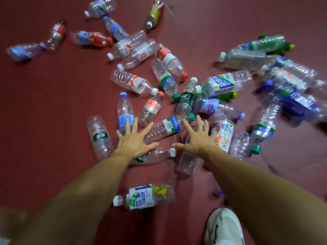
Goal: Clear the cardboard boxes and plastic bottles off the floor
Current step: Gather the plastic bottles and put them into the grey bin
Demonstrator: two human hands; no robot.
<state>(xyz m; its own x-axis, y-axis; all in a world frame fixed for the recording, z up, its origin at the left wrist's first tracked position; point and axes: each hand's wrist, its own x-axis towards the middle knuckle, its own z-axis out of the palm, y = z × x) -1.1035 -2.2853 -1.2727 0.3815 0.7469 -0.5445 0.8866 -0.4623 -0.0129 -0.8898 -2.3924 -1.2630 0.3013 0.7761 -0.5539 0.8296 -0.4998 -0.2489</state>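
Palms down, we hold both arms straight out, left hand (135,139) and right hand (196,139) splayed wide, gripping nothing, above bottles (168,125) on the floor (53,106).

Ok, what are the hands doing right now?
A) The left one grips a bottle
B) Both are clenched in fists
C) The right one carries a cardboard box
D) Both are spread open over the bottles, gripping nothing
D: the left hand and right hand both reach out with fingers straight and spread over the bottles lying on the floor; neither curls round anything.
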